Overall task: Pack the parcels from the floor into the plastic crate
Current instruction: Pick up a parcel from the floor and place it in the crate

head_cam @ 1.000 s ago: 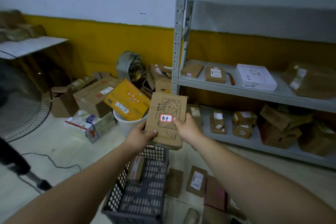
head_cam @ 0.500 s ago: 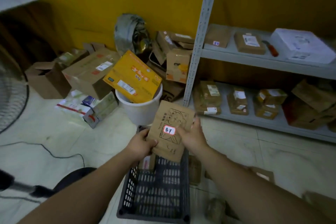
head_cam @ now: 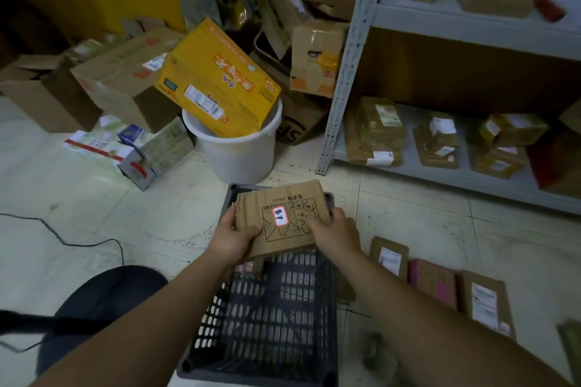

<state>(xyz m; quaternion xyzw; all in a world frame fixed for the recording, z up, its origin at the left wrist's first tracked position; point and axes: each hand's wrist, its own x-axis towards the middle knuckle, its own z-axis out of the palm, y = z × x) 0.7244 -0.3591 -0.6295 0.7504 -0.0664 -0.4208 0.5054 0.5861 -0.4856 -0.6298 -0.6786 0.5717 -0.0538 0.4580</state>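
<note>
Parcel [head_cam: 284, 198]: flat cardboard, above slatted plastic crate [head_cam: 209, 320].

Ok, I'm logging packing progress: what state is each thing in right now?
Crate: upright, open-topped, mostly unfilled.
Cartoon parcel: held over the crate's far end.
Left hand: grips parcel's left edge.
Right hand: grips its right edge.
Bucket: upright, yellow box jammed in.
Floor parcels: flat, unpacked.

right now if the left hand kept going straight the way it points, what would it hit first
The left hand is gripping the cardboard parcel, so that comes first. Pushed on together, they would probably meet the far rim of the crate, though depth is unclear.
</note>
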